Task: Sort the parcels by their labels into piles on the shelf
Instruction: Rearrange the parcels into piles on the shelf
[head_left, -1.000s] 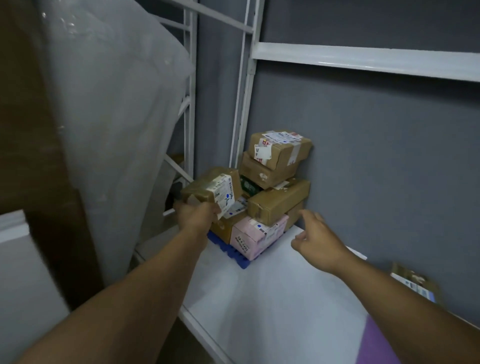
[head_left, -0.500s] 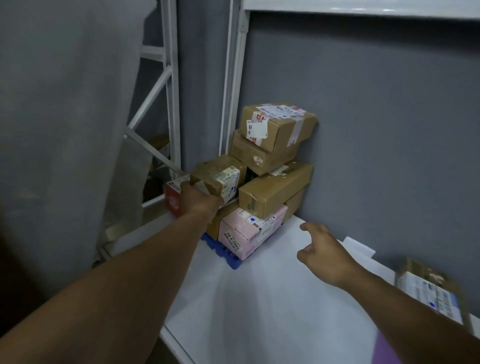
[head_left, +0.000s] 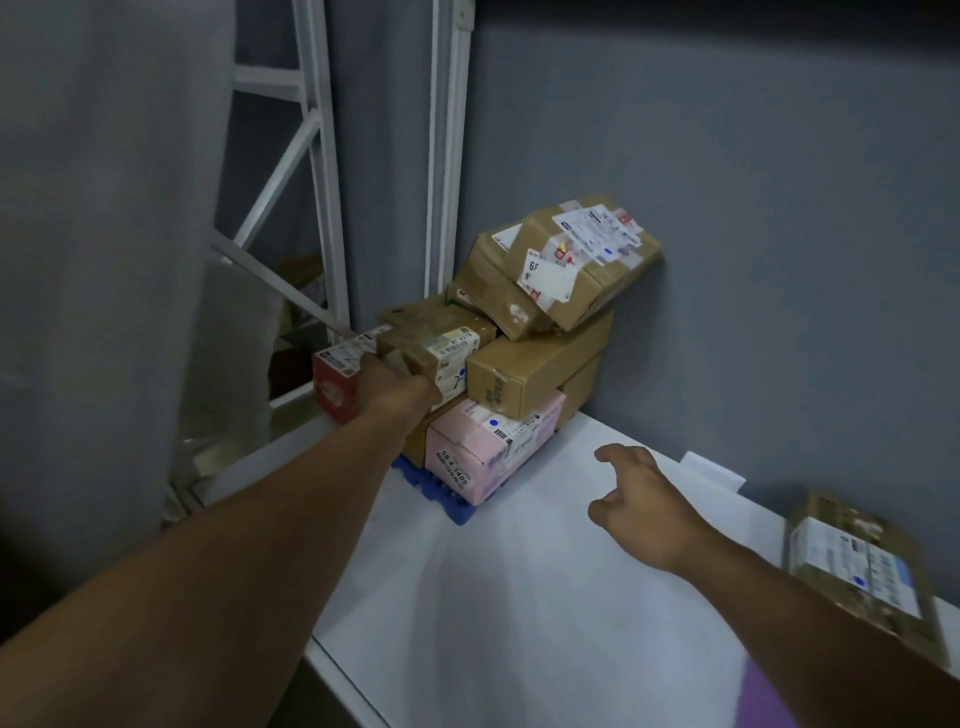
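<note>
A pile of parcels stands in the shelf's back left corner. My left hand (head_left: 397, 389) grips a small brown labelled box (head_left: 436, 340) that sits on the pile's left side, next to a red box (head_left: 335, 382). Below lie a pink box (head_left: 491, 447) and a blue ribbed piece (head_left: 431, 486). A long brown box (head_left: 535, 371) carries a tilted labelled parcel (head_left: 563, 265) on top. My right hand (head_left: 641, 501) hovers over the white shelf (head_left: 519, 597), fingers loosely curled, holding nothing.
Another brown parcel with a white label (head_left: 862, 566) lies at the right against the grey wall. White shelf uprights (head_left: 447, 156) rise behind the pile. A grey sheet (head_left: 104, 260) hangs on the left. A purple patch (head_left: 763, 696) shows at the shelf's front right.
My left hand has carried the small brown box forward and set it down on the left of the pile. The right hand has drifted slightly back and down. The view has moved closer.
</note>
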